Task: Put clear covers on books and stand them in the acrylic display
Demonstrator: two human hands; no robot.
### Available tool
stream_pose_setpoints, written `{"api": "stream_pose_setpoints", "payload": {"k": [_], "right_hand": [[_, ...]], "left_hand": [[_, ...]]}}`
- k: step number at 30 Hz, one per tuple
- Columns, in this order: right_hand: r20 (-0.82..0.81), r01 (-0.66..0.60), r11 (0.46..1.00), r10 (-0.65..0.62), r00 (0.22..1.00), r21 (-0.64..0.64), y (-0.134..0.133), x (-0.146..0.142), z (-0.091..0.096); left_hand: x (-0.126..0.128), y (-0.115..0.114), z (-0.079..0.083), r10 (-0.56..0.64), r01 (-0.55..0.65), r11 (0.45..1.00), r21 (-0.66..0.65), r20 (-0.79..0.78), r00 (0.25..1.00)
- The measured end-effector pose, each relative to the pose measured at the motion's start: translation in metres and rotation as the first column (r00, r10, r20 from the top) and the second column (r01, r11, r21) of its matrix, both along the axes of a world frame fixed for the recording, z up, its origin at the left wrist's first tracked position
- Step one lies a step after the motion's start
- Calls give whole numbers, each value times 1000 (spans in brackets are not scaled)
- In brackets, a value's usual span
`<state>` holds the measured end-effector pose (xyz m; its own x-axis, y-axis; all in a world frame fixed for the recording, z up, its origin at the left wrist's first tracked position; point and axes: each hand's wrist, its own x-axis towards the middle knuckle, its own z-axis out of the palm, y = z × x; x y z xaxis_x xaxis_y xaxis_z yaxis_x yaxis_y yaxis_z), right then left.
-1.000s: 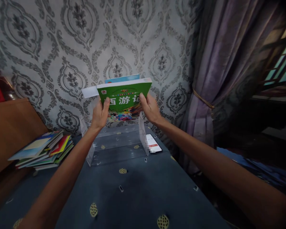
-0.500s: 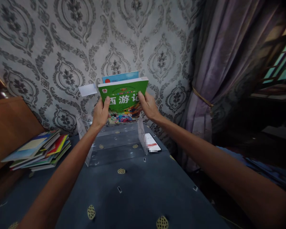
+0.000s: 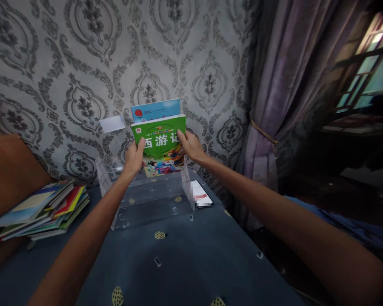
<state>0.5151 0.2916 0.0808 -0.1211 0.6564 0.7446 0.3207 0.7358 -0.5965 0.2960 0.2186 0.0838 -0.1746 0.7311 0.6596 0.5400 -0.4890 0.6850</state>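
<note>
A green book (image 3: 161, 146) with large white Chinese characters and a colourful picture is held upright between my two hands. My left hand (image 3: 134, 158) grips its left edge, thumb on the front cover. On the opposite edge, my right hand (image 3: 191, 145) is closed the same way; the fingers of both hands are mostly hidden behind the book. Behind it, a blue book (image 3: 156, 110) shows its upper part; its lower part is hidden. A clear plastic rack (image 3: 187, 189) with upright side panels stands on the table under and around the green book.
A stack of books (image 3: 47, 208) lies at the left beside a brown wooden panel (image 3: 15, 178). A phone (image 3: 201, 194) lies right of the rack on the dark blue tablecloth (image 3: 185, 263). A white card (image 3: 112, 123) is near the patterned wall. A tied purple curtain (image 3: 263, 127) hangs at right.
The green book has come down and back toward the rack, with both hands still on it. More of the blue book shows above it. The camera view has shifted slightly.
</note>
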Motion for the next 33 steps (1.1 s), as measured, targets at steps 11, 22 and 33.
{"api": "stream_pose_setpoints", "payload": {"k": [11, 22, 33], "right_hand": [[17, 50, 998, -51, 999, 48, -3, 9, -16], [-45, 141, 979, -136, 990, 148, 2, 7, -44], [-100, 28, 998, -23, 995, 56, 12, 4, -57]], "left_hand": [[-8, 2, -20, -22, 14, 995, -100, -78, 997], [3, -21, -22, 319, -427, 901, -75, -551, 771], [18, -30, -13, 357, -567, 816, -112, -673, 648]]}}
